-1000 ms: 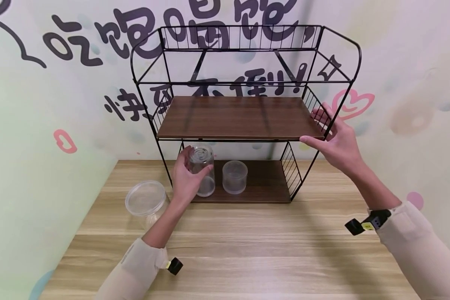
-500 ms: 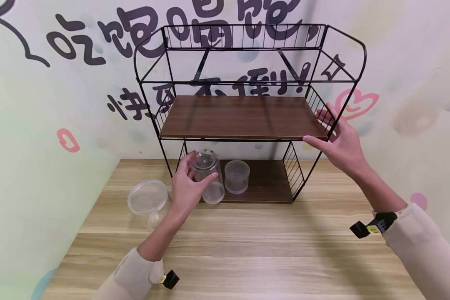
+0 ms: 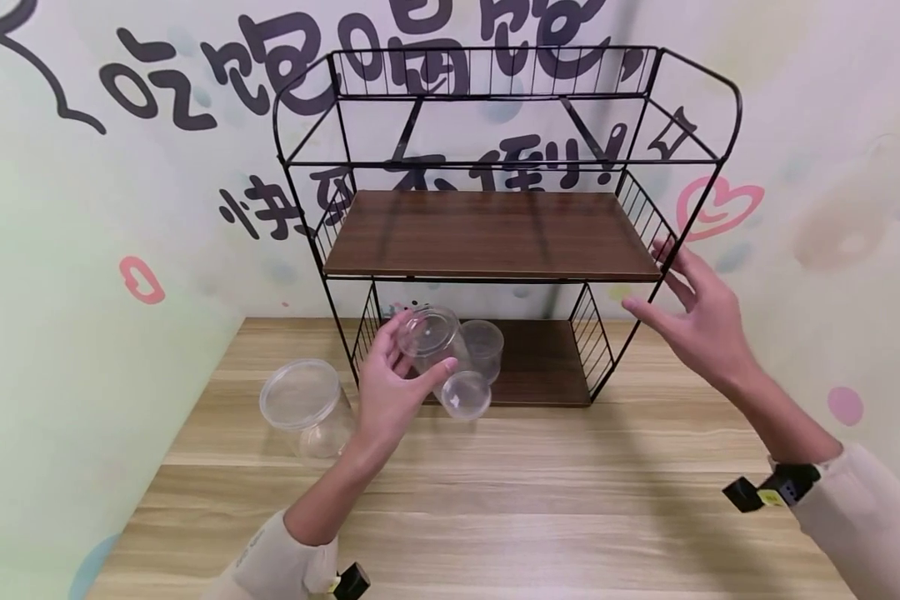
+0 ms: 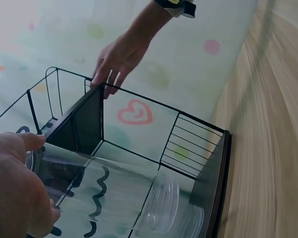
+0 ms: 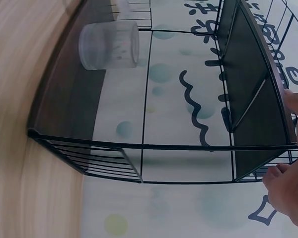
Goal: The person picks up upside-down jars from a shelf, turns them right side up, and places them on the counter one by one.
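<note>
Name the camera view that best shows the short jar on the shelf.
The right wrist view: there the short jar shows whole, with nothing in front. The head view shows it partly behind the tall jar; the left wrist view, seemingly just part of it near the bottom edge.

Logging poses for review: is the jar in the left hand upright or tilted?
Tilted: in the head view, the jar slants, lower end right of upper end.

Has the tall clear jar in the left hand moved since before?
Yes. Judged against the lower shelf in the head view, the tall clear jar has moved to the right and outward, and it now tilts instead of standing upright.
</note>
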Motion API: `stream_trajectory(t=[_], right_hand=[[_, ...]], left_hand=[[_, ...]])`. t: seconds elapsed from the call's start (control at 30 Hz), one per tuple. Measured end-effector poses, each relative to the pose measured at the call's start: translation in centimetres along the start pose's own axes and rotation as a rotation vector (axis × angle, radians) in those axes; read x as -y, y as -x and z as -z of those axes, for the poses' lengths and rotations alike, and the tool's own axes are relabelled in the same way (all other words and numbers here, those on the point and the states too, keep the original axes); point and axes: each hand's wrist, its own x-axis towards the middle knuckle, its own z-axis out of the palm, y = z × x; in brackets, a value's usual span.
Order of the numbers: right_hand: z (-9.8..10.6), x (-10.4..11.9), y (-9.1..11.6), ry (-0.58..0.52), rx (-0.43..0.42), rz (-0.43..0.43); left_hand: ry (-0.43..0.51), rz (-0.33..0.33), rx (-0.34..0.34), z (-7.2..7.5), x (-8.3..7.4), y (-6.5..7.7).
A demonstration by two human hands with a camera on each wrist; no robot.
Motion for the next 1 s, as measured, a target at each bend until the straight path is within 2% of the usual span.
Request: stream_trajectory(t=[0.13,0.23,0.3,0.4,0.57,0.67,0.87,1.0], right_hand=[[0.2,-0.5,1.9,0.064,-0.117,0.038],[0.0,-0.6,3.4,0.073,-0.235,0.126],[-0.4,-0.4,4.3,0.055,-0.289,0.206],[-1.5,0.0,5.5,-0.039,-0.303,0.309],[-3.5,0.0,7.3,-0.262,-0.172,0.386],[-4.7,-0.2,8.2,-0.371,-0.066,0.37],[-7.0,-0.4,9.5,-0.515,0.123,0.247],[-8.2,-0.3,10.0,-0.634,0.174,0.14]], left_hand=[[0.062,-0.013,0.001,-0.5,-0.5,0.5],[0.148,-0.027,0.0,-0.9,-0.9,0.8],[0.203,-0.04,-0.002,-1.2,-1.1,0.9],[0.281,-0.054,0.006,-1.5,-1.5,1.1],[0.382,-0.044,0.011,-2.0,-2.1,1.4],[0.455,-0.04,-0.001,-2.4,-2.4,1.5],[0.6,-0.061,-0.027,-3.1,-2.8,1.8],[0.706,-0.08,-0.002,-3.5,-3.0,2.1]])
